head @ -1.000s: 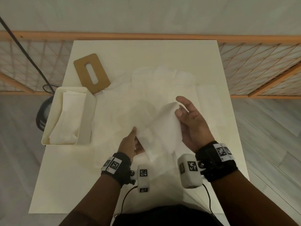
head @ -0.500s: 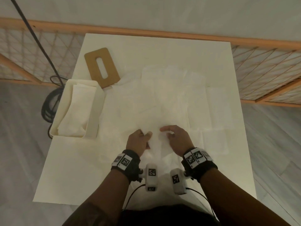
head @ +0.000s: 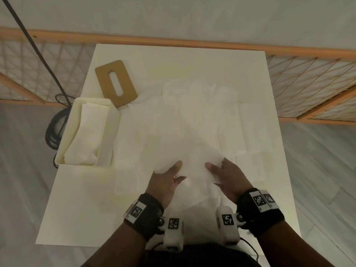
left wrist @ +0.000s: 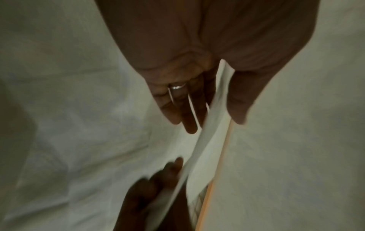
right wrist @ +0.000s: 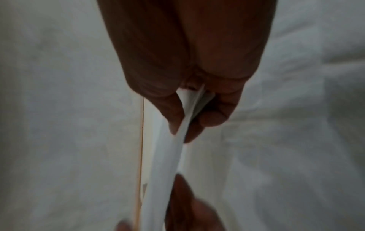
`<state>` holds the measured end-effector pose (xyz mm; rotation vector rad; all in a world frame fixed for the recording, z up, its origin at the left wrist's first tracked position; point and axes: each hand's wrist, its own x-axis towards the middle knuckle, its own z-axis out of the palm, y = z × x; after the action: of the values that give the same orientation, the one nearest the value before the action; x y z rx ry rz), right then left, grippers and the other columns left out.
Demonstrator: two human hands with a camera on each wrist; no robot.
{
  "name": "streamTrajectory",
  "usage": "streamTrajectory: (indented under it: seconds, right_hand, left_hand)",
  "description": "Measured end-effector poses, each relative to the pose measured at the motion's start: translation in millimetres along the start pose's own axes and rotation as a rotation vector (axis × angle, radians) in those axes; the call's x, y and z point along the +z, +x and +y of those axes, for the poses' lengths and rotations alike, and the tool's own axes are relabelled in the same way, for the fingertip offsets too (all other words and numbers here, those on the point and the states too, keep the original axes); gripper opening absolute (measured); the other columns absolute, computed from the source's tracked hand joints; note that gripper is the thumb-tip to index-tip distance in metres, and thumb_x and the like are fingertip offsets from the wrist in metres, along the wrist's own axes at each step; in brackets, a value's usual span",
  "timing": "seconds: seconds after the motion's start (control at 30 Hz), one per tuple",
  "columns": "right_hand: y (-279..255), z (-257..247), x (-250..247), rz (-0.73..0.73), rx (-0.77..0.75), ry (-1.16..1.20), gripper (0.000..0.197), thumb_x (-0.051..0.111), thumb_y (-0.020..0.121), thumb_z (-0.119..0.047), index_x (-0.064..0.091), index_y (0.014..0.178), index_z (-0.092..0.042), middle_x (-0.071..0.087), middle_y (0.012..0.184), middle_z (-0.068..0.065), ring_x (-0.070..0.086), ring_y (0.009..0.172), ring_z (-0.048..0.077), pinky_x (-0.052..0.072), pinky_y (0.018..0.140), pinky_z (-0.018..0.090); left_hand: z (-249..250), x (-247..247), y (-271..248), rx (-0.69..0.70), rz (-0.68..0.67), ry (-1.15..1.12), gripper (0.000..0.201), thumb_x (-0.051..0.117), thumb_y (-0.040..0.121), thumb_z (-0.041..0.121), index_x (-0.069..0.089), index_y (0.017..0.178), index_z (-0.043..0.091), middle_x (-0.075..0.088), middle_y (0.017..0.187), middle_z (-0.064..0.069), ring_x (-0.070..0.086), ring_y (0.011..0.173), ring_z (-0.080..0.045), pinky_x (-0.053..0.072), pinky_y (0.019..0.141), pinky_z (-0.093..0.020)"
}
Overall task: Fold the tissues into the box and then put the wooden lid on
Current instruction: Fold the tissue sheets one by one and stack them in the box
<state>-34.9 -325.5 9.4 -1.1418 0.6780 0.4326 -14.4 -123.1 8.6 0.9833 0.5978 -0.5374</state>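
Both hands hold one white tissue (head: 189, 162) stretched between them, lifted a little above the table's near middle. My left hand (head: 169, 175) pinches its left edge between thumb and fingers; the left wrist view shows the tissue (left wrist: 209, 140) edge-on in the left hand (left wrist: 213, 100). My right hand (head: 221, 170) pinches the right edge, and the right wrist view shows the tissue (right wrist: 169, 156) squeezed in the right hand (right wrist: 187, 125). The cream box (head: 107, 132) stands at the table's left edge with folded tissues (head: 86, 135) inside. The wooden lid (head: 115, 83) lies flat beyond it.
Several more white tissues (head: 212, 116) lie spread flat over the middle and right of the white table (head: 77, 209). A wooden lattice railing (head: 308, 78) runs behind the table. Black cables (head: 54, 132) hang and coil on the floor left of the box.
A second ago the tissue was held upright and unfolded; the hands then came together low near the table, and now they have moved apart, stretching the tissue flat between them.
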Motion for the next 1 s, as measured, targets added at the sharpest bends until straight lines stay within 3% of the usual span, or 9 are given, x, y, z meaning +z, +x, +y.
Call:
streamTrajectory:
  seconds: [0.1, 0.23, 0.3, 0.4, 0.53, 0.63, 0.73, 0.83, 1.0]
  right_hand:
    - [9.7, 5.5, -25.0, -0.014, -0.039, -0.336, 0.057, 0.086, 0.078, -0.032, 0.064, 0.126, -0.011, 0.076, 0.115, 0.008, 0.072, 0.107, 0.028, 0.055, 0.098, 0.054]
    - [23.0, -3.8, -30.0, 0.185, -0.030, -0.894, 0.051, 0.081, 0.084, -0.037, 0.060, 0.124, -0.013, 0.071, 0.112, 0.002, 0.068, 0.096, 0.019, 0.056, 0.090, 0.037]
    - [30.6, -14.3, -10.4, 0.350, -0.182, -1.132, 0.045, 0.075, 0.089, -0.040, 0.058, 0.123, -0.017, 0.062, 0.116, 0.001, 0.063, 0.101, 0.021, 0.051, 0.091, 0.038]
    - [58.0, -30.9, 33.5, 0.307, -0.375, -1.158, 0.036, 0.067, 0.094, -0.038, 0.058, 0.124, -0.020, 0.056, 0.122, 0.000, 0.062, 0.106, 0.022, 0.051, 0.095, 0.042]
    - [109.6, -54.7, 65.7, 0.423, -0.205, -1.151, 0.068, 0.072, 0.090, -0.046, 0.043, 0.140, -0.010, 0.044, 0.139, 0.010, 0.054, 0.127, 0.035, 0.047, 0.105, 0.048]
    - [130.0, -70.8, 62.0, 0.477, -0.099, -1.066, 0.080, 0.080, 0.084, -0.044, 0.038, 0.141, -0.007, 0.049, 0.143, 0.014, 0.054, 0.129, 0.037, 0.047, 0.106, 0.047]
    - [134.4, -83.7, 52.1, 0.462, -0.112, -1.131, 0.056, 0.076, 0.090, -0.035, 0.057, 0.134, -0.007, 0.060, 0.138, 0.011, 0.058, 0.127, 0.031, 0.045, 0.098, 0.031]
    - [131.0, -88.2, 43.1, 0.469, -0.162, -1.130, 0.027, 0.072, 0.092, -0.031, 0.077, 0.113, -0.016, 0.072, 0.123, 0.004, 0.065, 0.116, 0.026, 0.046, 0.091, 0.026]
    - [116.4, -86.3, 37.8, 0.483, -0.208, -1.071, 0.019, 0.065, 0.094, -0.027, 0.074, 0.103, -0.013, 0.072, 0.105, 0.000, 0.065, 0.104, 0.025, 0.040, 0.077, 0.024]
  left_hand:
    - [8.8, -29.6, 10.2, -0.008, 0.036, 0.026, 0.039, 0.078, 0.082, 0.024, 0.069, 0.117, 0.010, 0.075, 0.110, -0.011, 0.072, 0.101, -0.030, 0.059, 0.083, -0.042]
    - [10.3, -63.1, 28.6, 0.085, 0.147, 0.615, 0.024, 0.082, 0.082, 0.007, 0.070, 0.101, 0.016, 0.073, 0.082, -0.002, 0.067, 0.078, -0.020, 0.056, 0.069, -0.033]
    - [8.7, -67.0, 29.6, 0.120, 0.148, 0.832, 0.021, 0.083, 0.082, 0.010, 0.070, 0.096, 0.017, 0.072, 0.081, -0.002, 0.064, 0.065, -0.017, 0.055, 0.062, -0.028]
    - [4.5, -65.4, 29.9, 0.181, 0.182, 0.988, 0.019, 0.082, 0.082, 0.016, 0.069, 0.093, 0.023, 0.073, 0.083, -0.001, 0.064, 0.062, -0.015, 0.051, 0.059, -0.022]
    - [2.7, -61.4, 28.6, 0.229, 0.204, 1.119, 0.017, 0.081, 0.083, 0.023, 0.068, 0.092, 0.028, 0.071, 0.083, 0.008, 0.068, 0.074, -0.015, 0.056, 0.075, -0.029]
    - [3.5, -58.0, 25.9, 0.263, 0.211, 1.184, 0.017, 0.078, 0.084, 0.024, 0.065, 0.093, 0.029, 0.069, 0.084, 0.012, 0.067, 0.081, -0.010, 0.053, 0.080, -0.024]
    - [2.9, -60.3, 27.2, 0.275, 0.206, 1.231, 0.015, 0.077, 0.085, 0.025, 0.066, 0.095, 0.026, 0.069, 0.084, 0.010, 0.066, 0.082, -0.012, 0.050, 0.078, -0.021]
    - [4.7, -62.5, 27.4, 0.268, 0.188, 1.257, 0.017, 0.076, 0.087, 0.029, 0.066, 0.100, 0.024, 0.070, 0.087, 0.007, 0.065, 0.084, -0.012, 0.048, 0.077, -0.020]
    - [14.9, -59.9, 32.6, 0.238, 0.159, 1.281, 0.014, 0.072, 0.090, 0.035, 0.062, 0.093, 0.026, 0.060, 0.075, 0.012, 0.060, 0.076, -0.010, 0.041, 0.069, -0.017]
